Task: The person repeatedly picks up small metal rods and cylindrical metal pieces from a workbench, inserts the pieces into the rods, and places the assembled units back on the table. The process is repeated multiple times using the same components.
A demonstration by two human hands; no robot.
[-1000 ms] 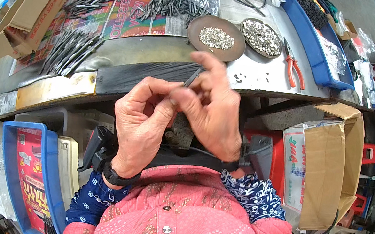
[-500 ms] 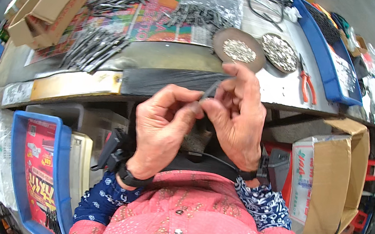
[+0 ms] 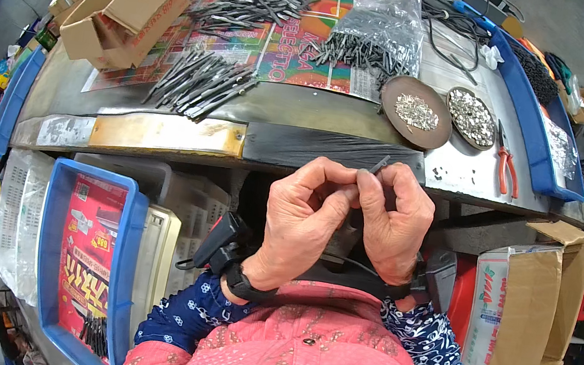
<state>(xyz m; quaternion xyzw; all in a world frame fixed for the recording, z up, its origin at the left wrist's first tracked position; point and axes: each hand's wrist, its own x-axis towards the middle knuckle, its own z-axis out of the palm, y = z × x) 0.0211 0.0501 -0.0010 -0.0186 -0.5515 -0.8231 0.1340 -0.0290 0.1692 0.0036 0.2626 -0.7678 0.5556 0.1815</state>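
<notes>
Just in front of the table edge, my left hand [image 3: 301,218] and my right hand [image 3: 398,224] meet fingertip to fingertip. A thin dark grey stick [image 3: 382,163] pokes up between the thumb and index finger of my right hand. My left thumb and index finger are pinched together at its lower end, which the fingers hide. Beyond my hands, a brown dish [image 3: 432,138] carries small silvery pieces, and a second dish [image 3: 473,109] beside it is heaped with larger ones. Pliers with red handles [image 3: 505,170] lie to their right.
Dark sticks lie in a near pile [image 3: 200,84] and a far pile [image 3: 250,9]; more spill from a clear plastic bag [image 3: 387,14]. A cardboard box [image 3: 124,11] stands at left. Blue trays [image 3: 131,249] flank me, and an open carton [image 3: 530,320] sits low at right.
My right fingers, raised and spread before, have closed in on the stick. Both hands are closer together and lower against the table edge. The whole view has shifted, with table things now farther right.
</notes>
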